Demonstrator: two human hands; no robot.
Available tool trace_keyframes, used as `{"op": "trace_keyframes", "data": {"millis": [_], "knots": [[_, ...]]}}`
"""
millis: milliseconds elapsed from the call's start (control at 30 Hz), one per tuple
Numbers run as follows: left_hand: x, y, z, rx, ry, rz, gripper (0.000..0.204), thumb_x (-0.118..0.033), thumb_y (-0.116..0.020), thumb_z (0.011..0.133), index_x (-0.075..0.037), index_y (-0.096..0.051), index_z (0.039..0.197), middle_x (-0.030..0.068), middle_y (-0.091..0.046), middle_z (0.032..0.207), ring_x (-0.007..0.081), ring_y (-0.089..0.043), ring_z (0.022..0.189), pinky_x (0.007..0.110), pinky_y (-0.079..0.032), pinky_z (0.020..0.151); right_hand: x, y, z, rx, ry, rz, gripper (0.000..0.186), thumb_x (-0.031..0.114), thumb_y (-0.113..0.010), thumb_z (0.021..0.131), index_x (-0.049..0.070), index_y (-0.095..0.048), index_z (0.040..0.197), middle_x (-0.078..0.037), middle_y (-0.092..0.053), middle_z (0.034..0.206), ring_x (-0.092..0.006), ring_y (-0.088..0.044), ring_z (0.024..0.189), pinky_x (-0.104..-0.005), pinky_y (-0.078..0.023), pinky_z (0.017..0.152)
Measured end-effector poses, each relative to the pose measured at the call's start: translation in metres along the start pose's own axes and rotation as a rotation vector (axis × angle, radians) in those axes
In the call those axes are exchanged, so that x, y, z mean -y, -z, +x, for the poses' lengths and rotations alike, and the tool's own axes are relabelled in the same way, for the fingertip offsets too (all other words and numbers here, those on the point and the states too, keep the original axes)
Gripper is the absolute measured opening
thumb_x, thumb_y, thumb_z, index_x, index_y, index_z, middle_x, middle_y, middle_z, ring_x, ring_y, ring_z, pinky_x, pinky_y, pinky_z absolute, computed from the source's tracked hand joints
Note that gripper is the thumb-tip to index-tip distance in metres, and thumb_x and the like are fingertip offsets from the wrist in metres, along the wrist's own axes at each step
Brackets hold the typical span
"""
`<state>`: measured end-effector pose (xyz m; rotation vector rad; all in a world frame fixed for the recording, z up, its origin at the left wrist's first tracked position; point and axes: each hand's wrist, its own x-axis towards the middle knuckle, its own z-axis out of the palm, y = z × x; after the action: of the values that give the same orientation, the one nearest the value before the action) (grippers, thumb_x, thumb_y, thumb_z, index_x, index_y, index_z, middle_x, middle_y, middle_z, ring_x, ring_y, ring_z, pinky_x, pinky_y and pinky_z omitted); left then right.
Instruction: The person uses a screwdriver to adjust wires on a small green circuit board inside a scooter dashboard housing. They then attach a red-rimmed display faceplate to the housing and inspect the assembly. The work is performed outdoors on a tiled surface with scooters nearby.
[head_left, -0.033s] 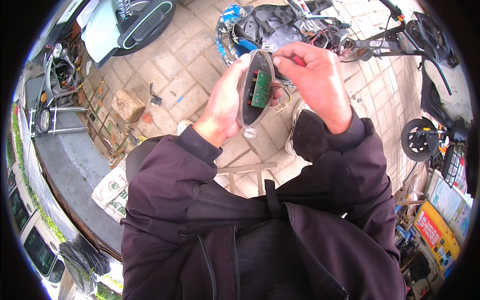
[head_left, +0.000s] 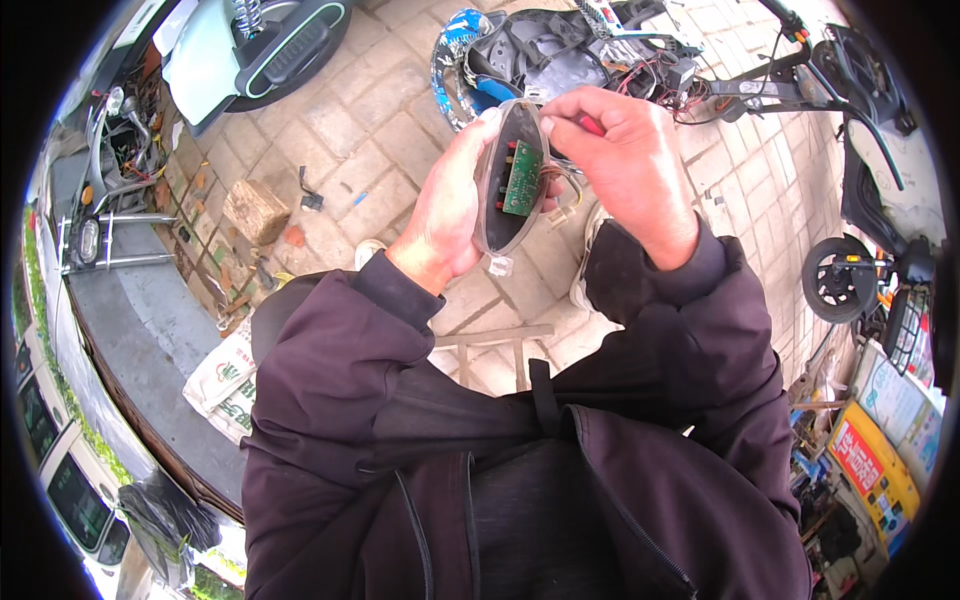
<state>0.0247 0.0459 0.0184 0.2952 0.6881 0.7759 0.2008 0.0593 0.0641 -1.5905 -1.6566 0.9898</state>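
A clear-edged oval housing (head_left: 497,232) rests in my left hand (head_left: 448,205), whose thumb lies along its left side. Inside its dark cavity is a green circuit board (head_left: 522,182) with small red parts at its left edge. My right hand (head_left: 630,170) is closed around a red tool handle (head_left: 590,124), with thumb and forefinger at the housing's upper right rim; the tool's tip is too small to make out. Thin wires with a pale connector (head_left: 562,212) hang from the housing's right side.
A blue-and-black scooter shell (head_left: 530,60) with tangled wiring lies ahead on paving. A pale wheeled machine (head_left: 200,70) stands upper left, a wooden block (head_left: 256,210) below it. Scooters (head_left: 840,280) stand right, above piled boxes (head_left: 868,450). A grey metal ledge (head_left: 140,330) runs along the left.
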Motion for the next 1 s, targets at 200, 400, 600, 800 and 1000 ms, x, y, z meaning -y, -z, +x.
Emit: {"op": "trace_keyframes", "data": {"millis": [200,400,600,800,1000], "knots": [[0.004,-0.002,-0.001,0.005,-0.037,-0.019,0.048,-0.044,-0.039,0.11,-0.004,-0.056,0.131,0.0103,-0.067,0.109,0.0227,-0.07,0.089,0.037,-0.058,0.08,0.003,-0.014,-0.003,-0.05,-0.058,0.092,0.019,0.012,-0.072,0.09,-0.005,-0.075,0.098,-0.01,-0.07,0.069,-0.0146,-0.069,0.056,-0.0301,-0.054,0.052],[0.013,-0.002,0.001,-0.072,-0.092,-0.079,0.047,-0.042,-0.043,0.11,-0.003,-0.057,0.131,0.009,-0.068,0.109,0.0213,-0.069,0.088,0.037,-0.058,0.079,-0.009,-0.032,0.005,-0.12,-0.198,0.285,0.02,0.015,-0.075,0.091,-0.004,-0.077,0.095,-0.008,-0.072,0.069,-0.0108,-0.066,0.057,-0.0292,-0.053,0.052],[0.02,0.005,0.006,-0.103,-0.155,-0.045,0.043,-0.04,-0.047,0.11,-0.003,-0.062,0.126,0.0065,-0.069,0.106,0.0181,-0.068,0.088,0.035,-0.056,0.078,-0.022,-0.051,0.008,-0.19,-0.266,0.379,0.02,0.015,-0.076,0.091,-0.004,-0.077,0.096,-0.005,-0.072,0.073,-0.0059,-0.063,0.061,-0.0255,-0.05,0.053],[0.022,0.002,0.004,-0.176,-0.178,-0.058,0.042,-0.039,-0.046,0.11,-0.005,-0.062,0.128,0.0047,-0.069,0.105,0.0159,-0.067,0.088,0.034,-0.055,0.078,-0.023,-0.061,0.009,-0.248,-0.249,0.446,0.02,0.014,-0.076,0.089,-0.005,-0.077,0.094,-0.005,-0.072,0.072,-0.0052,-0.062,0.063,-0.0267,-0.052,0.058],[0.017,0.0,0.003,-0.155,-0.15,-0.065,0.042,-0.04,-0.045,0.11,-0.006,-0.061,0.129,0.0038,-0.069,0.106,0.0156,-0.067,0.087,0.034,-0.055,0.078,-0.024,-0.058,0.008,-0.23,-0.223,0.343,0.018,0.013,-0.076,0.089,-0.004,-0.078,0.094,-0.005,-0.071,0.07,-0.0061,-0.061,0.061,-0.0269,-0.051,0.057]]}}
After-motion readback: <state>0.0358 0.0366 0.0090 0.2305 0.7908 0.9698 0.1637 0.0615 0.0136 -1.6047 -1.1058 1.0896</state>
